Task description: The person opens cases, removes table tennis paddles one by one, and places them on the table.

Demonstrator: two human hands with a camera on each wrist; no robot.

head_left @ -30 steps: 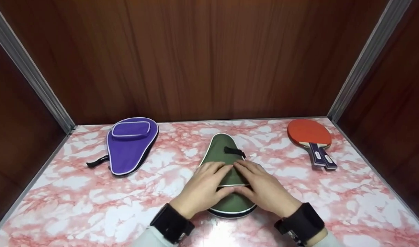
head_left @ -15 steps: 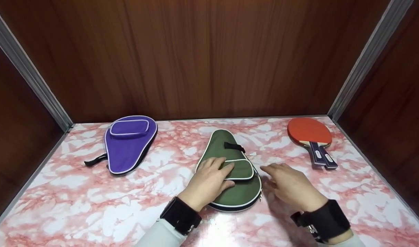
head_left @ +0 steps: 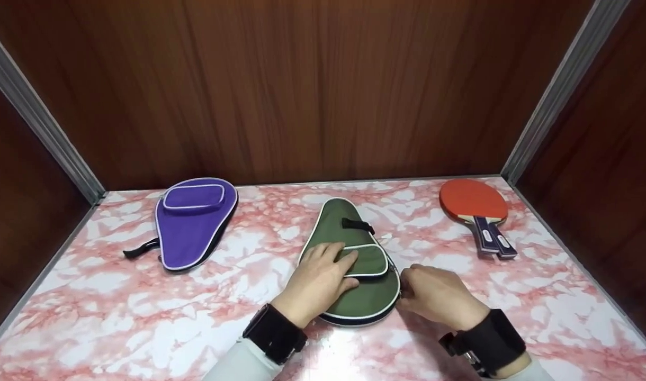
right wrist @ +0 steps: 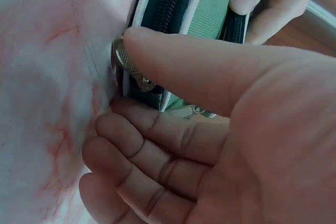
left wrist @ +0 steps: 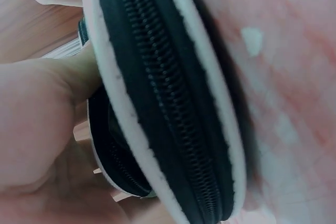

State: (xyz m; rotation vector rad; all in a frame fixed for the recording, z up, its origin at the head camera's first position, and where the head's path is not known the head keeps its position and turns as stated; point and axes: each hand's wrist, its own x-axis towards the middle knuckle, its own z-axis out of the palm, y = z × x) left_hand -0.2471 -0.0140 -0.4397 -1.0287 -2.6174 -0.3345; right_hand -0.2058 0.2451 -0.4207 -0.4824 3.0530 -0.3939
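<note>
A green table tennis bat case [head_left: 368, 299] with white piping lies in the middle of the table, its narrow end pointing away. My left hand [head_left: 317, 280] rests on its front pocket [head_left: 368, 261], fingers relaxed and spread. In the left wrist view the black zipper [left wrist: 168, 87] along the case's rim looks closed. My right hand [head_left: 439, 293] is at the case's right edge with curled fingers. There, the right wrist view shows thumb and forefinger about a metal zipper pull [right wrist: 126, 59], the thumb against it. A second pull [right wrist: 181, 111] shows just beyond.
A purple bat case [head_left: 190, 233] with a black strap [head_left: 141, 248] lies at the left back. At the right back, two table tennis bats are stacked, an orange-red bat [head_left: 474, 198] on top. Dark wood panels [head_left: 323, 90] enclose the back and sides.
My right hand left the case top, moved right, then came to its right edge and curled at the zipper pull. My left hand stayed on the case, uncovering part of the pocket.
</note>
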